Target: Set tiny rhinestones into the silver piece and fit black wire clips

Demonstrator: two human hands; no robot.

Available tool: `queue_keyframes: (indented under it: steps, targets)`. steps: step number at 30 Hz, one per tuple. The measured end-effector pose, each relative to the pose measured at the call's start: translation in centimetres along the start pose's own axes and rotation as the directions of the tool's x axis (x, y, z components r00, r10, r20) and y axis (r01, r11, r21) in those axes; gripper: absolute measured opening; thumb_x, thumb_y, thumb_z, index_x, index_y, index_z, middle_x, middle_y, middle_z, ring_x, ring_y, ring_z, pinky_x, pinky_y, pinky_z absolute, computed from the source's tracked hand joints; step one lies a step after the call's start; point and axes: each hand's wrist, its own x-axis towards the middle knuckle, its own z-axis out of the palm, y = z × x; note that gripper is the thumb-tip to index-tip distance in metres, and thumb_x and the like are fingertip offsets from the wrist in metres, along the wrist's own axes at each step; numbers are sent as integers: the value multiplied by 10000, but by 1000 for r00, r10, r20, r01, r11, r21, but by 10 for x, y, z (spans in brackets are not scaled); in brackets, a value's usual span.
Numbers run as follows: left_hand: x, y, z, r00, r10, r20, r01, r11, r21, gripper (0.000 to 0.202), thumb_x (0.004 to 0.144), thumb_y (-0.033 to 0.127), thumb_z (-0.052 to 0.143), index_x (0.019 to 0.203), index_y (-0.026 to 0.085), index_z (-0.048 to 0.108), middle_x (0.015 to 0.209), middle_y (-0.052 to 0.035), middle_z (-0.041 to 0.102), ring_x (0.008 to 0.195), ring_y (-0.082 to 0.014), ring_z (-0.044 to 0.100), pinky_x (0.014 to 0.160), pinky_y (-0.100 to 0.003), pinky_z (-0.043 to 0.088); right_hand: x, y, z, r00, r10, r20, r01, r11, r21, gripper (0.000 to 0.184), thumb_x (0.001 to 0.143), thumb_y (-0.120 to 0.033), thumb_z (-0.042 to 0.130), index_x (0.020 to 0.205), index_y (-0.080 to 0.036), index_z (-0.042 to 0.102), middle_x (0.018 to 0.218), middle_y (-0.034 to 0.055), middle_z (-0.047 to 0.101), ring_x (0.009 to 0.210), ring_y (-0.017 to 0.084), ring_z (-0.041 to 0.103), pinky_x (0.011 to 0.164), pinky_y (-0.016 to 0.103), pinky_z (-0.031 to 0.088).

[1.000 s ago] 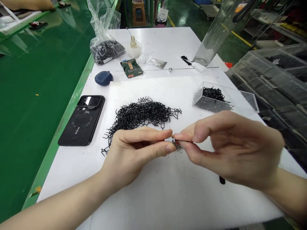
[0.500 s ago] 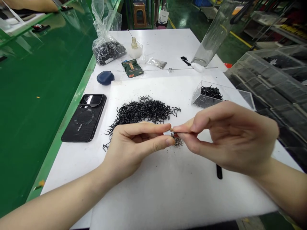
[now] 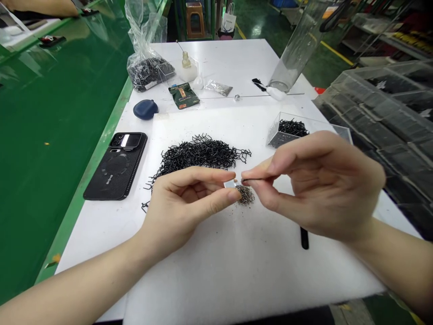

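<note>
My left hand point(image 3: 182, 203) pinches a small silvery flat piece point(image 3: 230, 184) between thumb and forefinger. My right hand point(image 3: 314, 185) is just to its right, with its fingertips closed on a thin black wire piece point(image 3: 248, 179), close to the silvery piece. Below the fingertips lies a small heap of dark fine bits point(image 3: 245, 195) on a white foam pad point(image 3: 216, 271). A large spread of black wire staples point(image 3: 199, 155) lies beyond my left hand, a few touching its knuckle side.
A transparent box of black staples point(image 3: 287, 133) stands at the pad's far right. Left of it are a black-cased phone point(image 3: 115, 166) and a blue pouch point(image 3: 145, 109). A bag of black parts point(image 3: 147, 74), a green packet point(image 3: 183, 95) and a glass cylinder point(image 3: 292, 58) stand farther back.
My fingertips have parted slightly, and the right hand has drawn back a little to the right. The silvery piece shows more, and the dark heap looks larger. The view has tilted slightly.
</note>
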Motion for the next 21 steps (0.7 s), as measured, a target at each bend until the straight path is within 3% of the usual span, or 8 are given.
queue_keyframes:
  steps: [4,7,9,12,13,15,17,21]
  targets:
    - [-4,2,-1,989,145,-35,-137,976,172,259,896,229,941,1072,417,915,921,9,789,817,-50,681,747,-115,572,5,-1,-4,988,122,-99,-126,991,-37,359,872,13,835,993,-270,649,881,-54,719,875,149,847,716,193,715]
    - [-7,6,0,959,255,128,-283,903,324,242,916,160,894,1044,364,918,1019,-16,830,919,-113,748,821,-212,602,8,2,-7,980,153,-129,-153,988,11,373,860,30,828,986,-280,664,857,-65,749,863,168,855,689,197,718]
    - [-8,6,0,902,297,315,-411,815,409,243,876,56,879,976,277,897,1002,-14,848,912,-142,785,904,-277,608,8,5,-9,983,130,-130,-126,991,36,368,856,31,832,993,-271,673,861,-67,764,861,172,857,714,205,725]
    - [-7,-1,-3,763,279,584,-601,640,479,254,843,-17,846,981,196,830,992,8,859,831,-133,768,949,-310,571,8,8,-10,985,130,-111,-129,992,17,351,887,30,804,1019,-264,665,870,-63,774,885,167,856,743,222,725]
    - [-7,-5,-4,716,268,645,-653,584,482,241,846,-1,843,994,187,817,1006,15,859,823,-133,744,943,-318,564,7,8,-10,987,125,-104,-123,992,21,344,895,30,797,1027,-259,664,869,-58,777,885,166,856,742,225,722]
    - [-7,-14,-7,670,252,698,-708,501,498,188,883,47,835,1012,179,802,1015,20,852,849,-143,679,924,-328,558,7,8,-10,989,123,-86,-119,992,49,324,906,7,809,1040,-249,662,868,-46,778,885,164,853,731,225,712]
    - [-9,-21,-9,669,284,687,-721,474,506,111,938,104,823,1009,185,794,1011,22,835,892,-151,611,899,-313,551,6,9,-11,988,141,-68,-136,988,72,309,915,-40,843,1044,-250,656,876,-38,772,884,166,850,727,237,708]
    - [-12,-22,-10,728,347,592,-677,500,540,144,934,243,899,1046,209,815,1083,-15,748,983,-137,592,894,-269,544,4,8,-11,983,171,-69,-166,984,71,298,917,-90,872,1033,-259,655,911,-35,731,880,157,839,771,258,719]
